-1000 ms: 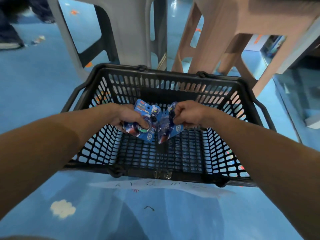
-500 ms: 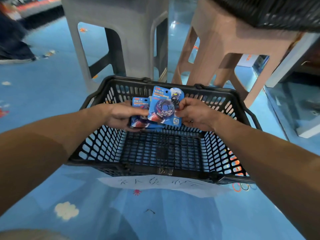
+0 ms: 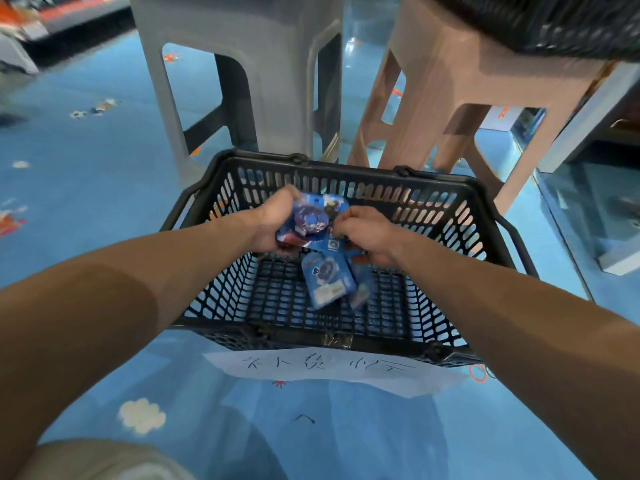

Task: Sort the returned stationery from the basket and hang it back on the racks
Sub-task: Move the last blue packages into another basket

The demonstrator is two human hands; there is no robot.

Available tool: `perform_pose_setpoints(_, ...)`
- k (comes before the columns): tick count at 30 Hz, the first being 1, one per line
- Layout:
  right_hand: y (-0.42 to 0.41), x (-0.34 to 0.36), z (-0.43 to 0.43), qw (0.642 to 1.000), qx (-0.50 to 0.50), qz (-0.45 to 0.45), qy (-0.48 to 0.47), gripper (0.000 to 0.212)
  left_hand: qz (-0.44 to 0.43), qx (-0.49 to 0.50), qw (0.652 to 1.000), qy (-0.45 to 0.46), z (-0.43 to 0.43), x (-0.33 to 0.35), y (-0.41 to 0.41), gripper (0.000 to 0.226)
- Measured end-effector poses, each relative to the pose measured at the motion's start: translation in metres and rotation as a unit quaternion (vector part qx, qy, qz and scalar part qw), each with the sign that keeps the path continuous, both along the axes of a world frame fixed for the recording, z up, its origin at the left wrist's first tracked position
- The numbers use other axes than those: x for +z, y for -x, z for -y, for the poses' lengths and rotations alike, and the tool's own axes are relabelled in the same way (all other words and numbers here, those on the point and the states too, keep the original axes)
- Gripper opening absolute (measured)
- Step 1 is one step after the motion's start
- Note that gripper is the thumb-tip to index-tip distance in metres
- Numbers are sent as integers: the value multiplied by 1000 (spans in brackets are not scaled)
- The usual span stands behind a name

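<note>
Where basket (image 3: 349, 169) sits, floor (image 3: 104, 188) blue (grey stool (image 3: 263, 64) behind).

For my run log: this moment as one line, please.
stage: sorting | left hand: grips upper blue pack | right hand: at its edge, grip unclear | second pack: blurred, inside basket

Grey stool (image 3: 277, 64), tan stool (image 3: 467, 81) (perhaps plastic).

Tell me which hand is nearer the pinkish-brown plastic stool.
Right. The right hand sits in front of the pinkish-brown plastic stool, slightly left; the left hand is farther left, on the other side of the blue card pack.
</note>
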State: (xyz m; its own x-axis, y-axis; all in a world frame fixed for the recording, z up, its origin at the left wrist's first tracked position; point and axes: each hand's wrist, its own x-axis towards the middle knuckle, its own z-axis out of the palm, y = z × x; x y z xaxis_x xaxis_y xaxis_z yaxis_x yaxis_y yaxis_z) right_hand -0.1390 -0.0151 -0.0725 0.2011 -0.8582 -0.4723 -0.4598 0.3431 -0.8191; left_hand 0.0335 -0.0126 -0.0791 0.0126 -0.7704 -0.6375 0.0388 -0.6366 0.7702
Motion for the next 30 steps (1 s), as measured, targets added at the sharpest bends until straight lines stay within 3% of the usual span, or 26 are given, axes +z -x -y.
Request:
perform_pose_setpoints(4,4,-12,7,998,26,-40,-41,16,44,-24,999,-8,4,-15,1,28)
perform_pose_setpoints(7,18,-20,19,983,85,-156,-42,8,74,-17,997,7,9,-29,0,19)
perform_pose_setpoints(9,31,-25,28,953,134,-269,-33,5,130,-26,991,5,9,-41,-2,16)
perform_pose_setpoints(11,43,-34,34,919,171,-354,-22,16,191,-61,980,7,11,-53,-6,17)
perform_pose_setpoints(15,43,-62,43,896,206,-391,-47,20,333,-144,932,28,21,-74,-9,9)
perform_pose_setpoints(17,32,-81,46,871,267,-410,-37,33,387,-184,902,47,26,-83,-6,22)
perform_pose_setpoints(19,22,-100,48,861,307,-404,-33,75,410,-212,884,68,28,-88,0,30)
perform_pose_setpoints(20,19,-107,47,856,325,-401,-29,86,422,-227,874,77,29,-91,2,31)
perform_pose_setpoints(24,18,-125,40,764,426,-483,44,93,404,-249,875,92,30,-100,8,49)
perform_pose_setpoints(26,17,-129,38,739,463,-489,29,85,371,-250,891,77,29,-104,7,55)
perform_pose_setpoints(27,18,-131,39,743,471,-474,11,73,351,-258,897,66,29,-105,7,53)
perform_pose_setpoints(28,19,-132,42,761,468,-449,-11,56,327,-269,904,61,29,-109,5,48)
perform_pose_setpoints(30,21,-125,46,837,402,-366,-55,24,289,-279,914,58,28,-114,1,36)
